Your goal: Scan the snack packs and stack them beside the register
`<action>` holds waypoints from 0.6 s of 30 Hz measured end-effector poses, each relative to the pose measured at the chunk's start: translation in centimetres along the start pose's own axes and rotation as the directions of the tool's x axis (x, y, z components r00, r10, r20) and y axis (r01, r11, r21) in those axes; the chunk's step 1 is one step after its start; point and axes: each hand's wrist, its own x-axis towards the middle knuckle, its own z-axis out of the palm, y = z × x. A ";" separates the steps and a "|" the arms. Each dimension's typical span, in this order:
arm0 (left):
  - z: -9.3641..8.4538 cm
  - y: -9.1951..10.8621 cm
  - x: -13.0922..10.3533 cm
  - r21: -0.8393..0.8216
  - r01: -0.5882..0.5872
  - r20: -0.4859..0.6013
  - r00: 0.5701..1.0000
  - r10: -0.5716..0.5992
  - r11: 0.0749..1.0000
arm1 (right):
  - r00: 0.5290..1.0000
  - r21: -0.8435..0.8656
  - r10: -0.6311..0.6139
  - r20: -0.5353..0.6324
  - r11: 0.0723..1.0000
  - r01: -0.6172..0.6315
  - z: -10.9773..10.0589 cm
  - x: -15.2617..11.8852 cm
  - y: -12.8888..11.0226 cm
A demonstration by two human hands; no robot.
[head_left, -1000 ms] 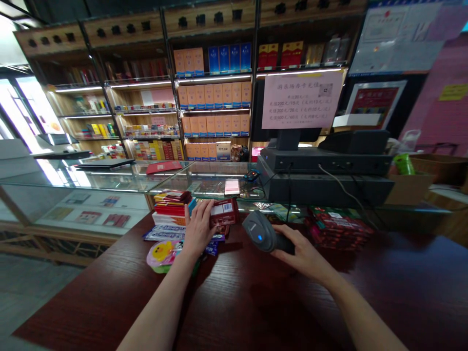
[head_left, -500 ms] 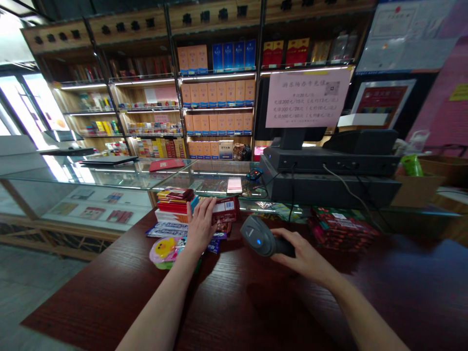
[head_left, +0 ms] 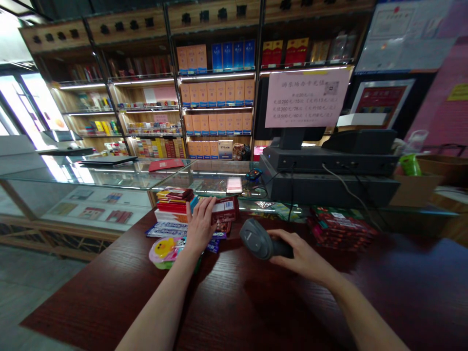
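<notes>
My right hand point(head_left: 304, 257) is wrapped round the handle of a dark grey barcode scanner point(head_left: 255, 240), held above the brown counter. Its head points left and away from me. My left hand point(head_left: 200, 225) grips the left end of a dark red snack box point(head_left: 225, 209), whose white barcode label is turned towards the upper side. Left of that hand sits a stack of red, yellow and white snack packs point(head_left: 172, 205). Blue-and-white packets point(head_left: 166, 229) lie in front of the stack. A pink package with a yellow duck point(head_left: 164, 247) is partly covered by my left wrist.
A pile of dark red packets point(head_left: 340, 228) lies at the right. Behind it stand a till point(head_left: 329, 168) with cables and a pink price sign point(head_left: 307, 100). A glass display counter point(head_left: 204, 170) runs across the back, before shelves of boxes.
The blue light on the scanner no longer shows, and its head has tilted slightly. My left hand has stayed put on the dark red box.
</notes>
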 end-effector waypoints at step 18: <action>-0.2 -0.1 0.0 -0.024 0.005 -0.004 1.000 -0.005 1.000 | 0.982 -0.090 0.005 0.187 0.996 0.012 2.5 0.6 0.6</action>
